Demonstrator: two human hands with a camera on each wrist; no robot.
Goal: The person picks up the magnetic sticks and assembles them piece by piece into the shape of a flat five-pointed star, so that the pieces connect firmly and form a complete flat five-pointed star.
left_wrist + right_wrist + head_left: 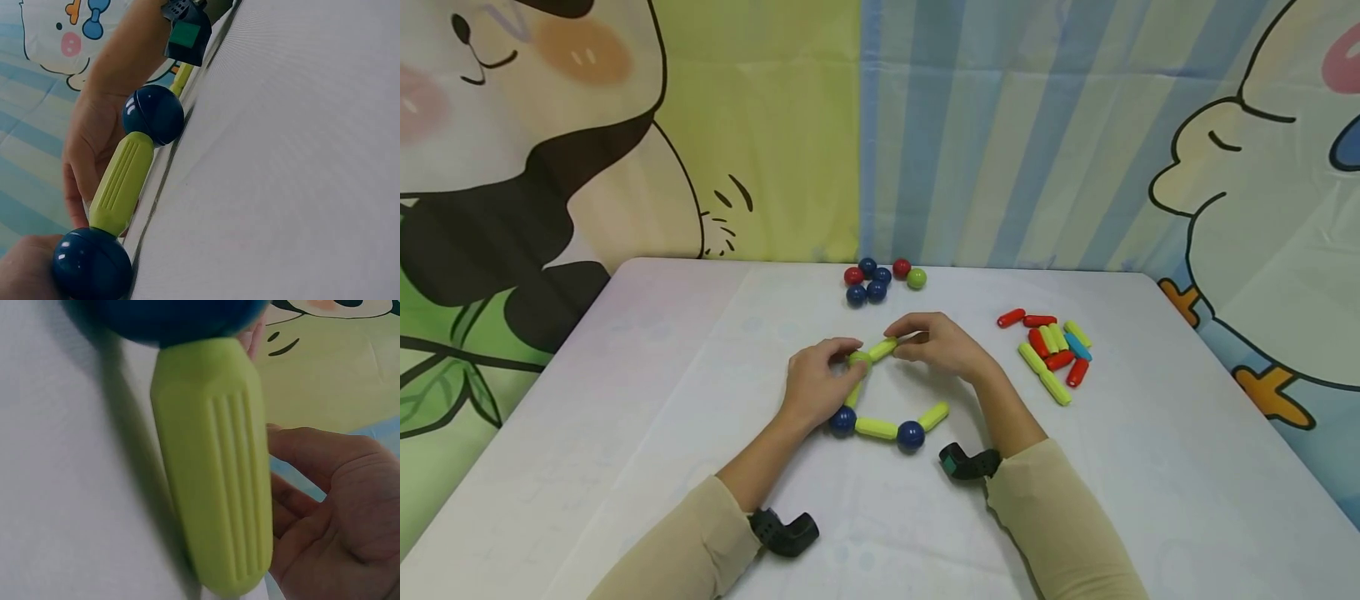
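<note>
On the table, green rods and balls form a partly open ring. My left hand (816, 379) grips a green ball (860, 359) at the ring's upper left corner. The far end of a green rod (882, 349) that meets this ball is pinched by the fingertips of my right hand (943, 346). Another green rod (853, 395), partly hidden by the left hand, runs down to a blue ball (842, 421). From there a grooved green rod (123, 184) leads to a second blue ball (911, 436). One more green rod (212, 469) sticks out from that ball, its other end free.
Several blue, red and green balls (877, 291) lie near the table's back edge. To the right is a loose group of red, green and blue rods (1060, 358), with two green rods (1045, 374) end to end beside it. Patterned cloth (1000, 125) hangs behind the table.
</note>
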